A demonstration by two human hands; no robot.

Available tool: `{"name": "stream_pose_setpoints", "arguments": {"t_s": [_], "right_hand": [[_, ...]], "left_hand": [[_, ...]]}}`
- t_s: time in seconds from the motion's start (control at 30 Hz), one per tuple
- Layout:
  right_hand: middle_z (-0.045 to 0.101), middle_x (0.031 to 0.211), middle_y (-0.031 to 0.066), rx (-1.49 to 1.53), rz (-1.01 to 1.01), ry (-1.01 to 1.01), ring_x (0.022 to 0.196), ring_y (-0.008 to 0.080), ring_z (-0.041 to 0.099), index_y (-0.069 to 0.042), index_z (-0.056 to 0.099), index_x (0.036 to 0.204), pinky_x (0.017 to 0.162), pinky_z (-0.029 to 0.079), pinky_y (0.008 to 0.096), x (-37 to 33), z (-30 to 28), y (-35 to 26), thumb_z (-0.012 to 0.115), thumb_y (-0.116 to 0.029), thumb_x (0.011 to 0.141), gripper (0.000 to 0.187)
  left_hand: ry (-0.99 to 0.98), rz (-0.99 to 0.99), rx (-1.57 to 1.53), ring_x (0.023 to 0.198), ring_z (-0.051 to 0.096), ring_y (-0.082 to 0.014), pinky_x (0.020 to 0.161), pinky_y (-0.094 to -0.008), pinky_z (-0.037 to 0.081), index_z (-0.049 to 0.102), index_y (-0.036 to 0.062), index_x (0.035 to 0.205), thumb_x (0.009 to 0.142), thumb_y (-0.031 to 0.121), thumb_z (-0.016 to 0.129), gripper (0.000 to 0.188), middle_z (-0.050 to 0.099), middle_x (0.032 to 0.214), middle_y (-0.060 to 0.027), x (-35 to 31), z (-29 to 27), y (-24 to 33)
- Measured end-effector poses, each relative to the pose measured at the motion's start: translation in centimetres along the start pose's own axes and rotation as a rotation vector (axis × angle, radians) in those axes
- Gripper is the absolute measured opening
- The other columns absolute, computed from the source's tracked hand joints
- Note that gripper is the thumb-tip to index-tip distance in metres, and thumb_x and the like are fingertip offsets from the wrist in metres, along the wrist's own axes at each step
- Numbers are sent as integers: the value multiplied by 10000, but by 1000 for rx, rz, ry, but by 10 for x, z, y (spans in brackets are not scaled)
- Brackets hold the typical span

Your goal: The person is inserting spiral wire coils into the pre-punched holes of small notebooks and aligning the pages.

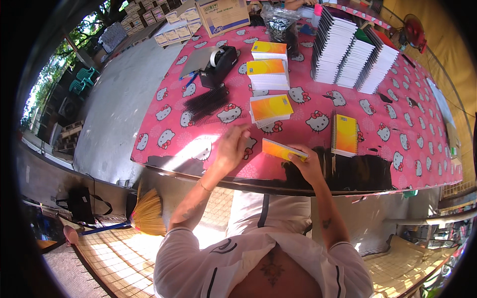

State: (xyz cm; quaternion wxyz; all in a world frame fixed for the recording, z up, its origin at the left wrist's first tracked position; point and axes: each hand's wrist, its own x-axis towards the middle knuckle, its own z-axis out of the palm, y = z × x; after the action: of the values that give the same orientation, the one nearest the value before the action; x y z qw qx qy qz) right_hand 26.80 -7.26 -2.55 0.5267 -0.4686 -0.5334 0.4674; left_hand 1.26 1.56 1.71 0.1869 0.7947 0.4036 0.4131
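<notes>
My right hand (306,162) grips a yellow-orange booklet (278,149) by its right end, tilted just above the table's near edge. My left hand (232,149) is over the table left of it, fingers loosely bent and apart, with nothing visible in them. Just beyond those fingertips lies a single black binding coil (226,119), beside a heap of black binding coils (204,103). Three stacks of unbound booklets run away from me: a near stack (271,107), a middle stack (266,68) and a far stack (269,47). A coil-bound yellow notebook (345,134) lies to the right.
Tall stacks of coil-bound notebooks (334,47) stand at the back right. A black tape dispenser (218,67), a bag of dark material (282,27) and a cardboard box (223,15) are farther back. A broom (148,213) is below the table's left edge. Another person's arm shows at the far end.
</notes>
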Motion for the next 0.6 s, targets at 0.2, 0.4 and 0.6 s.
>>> {"name": "stream_pose_setpoints", "arguments": {"t_s": [0.2,0.4,0.6], "right_hand": [[699,1084,80,8,-1,-1,972,112,653,47,624,1218,861,522,253,2,3,4,637,-83,970,281],[691,1102,85,-3,-18,-13,991,121,652,46,627,1209,877,519,260,2,0,1,623,-86,980,265],[693,1109,94,11,-8,-67,1004,130,652,43,632,1204,891,513,260,0,-1,-3,629,-94,981,262]], "left_hand": [[-106,-59,-122,793,684,-196,688,-288,543,653,-15,1182,947,8,645,237,667,985,-130,-31,2,8],[-42,-115,-199,757,694,-195,666,-301,568,689,-9,1129,923,5,671,207,663,974,-132,-21,3,13],[-163,54,-76,712,684,-233,663,-313,563,689,6,1104,906,49,704,203,665,950,-125,-9,-6,-4]]}}
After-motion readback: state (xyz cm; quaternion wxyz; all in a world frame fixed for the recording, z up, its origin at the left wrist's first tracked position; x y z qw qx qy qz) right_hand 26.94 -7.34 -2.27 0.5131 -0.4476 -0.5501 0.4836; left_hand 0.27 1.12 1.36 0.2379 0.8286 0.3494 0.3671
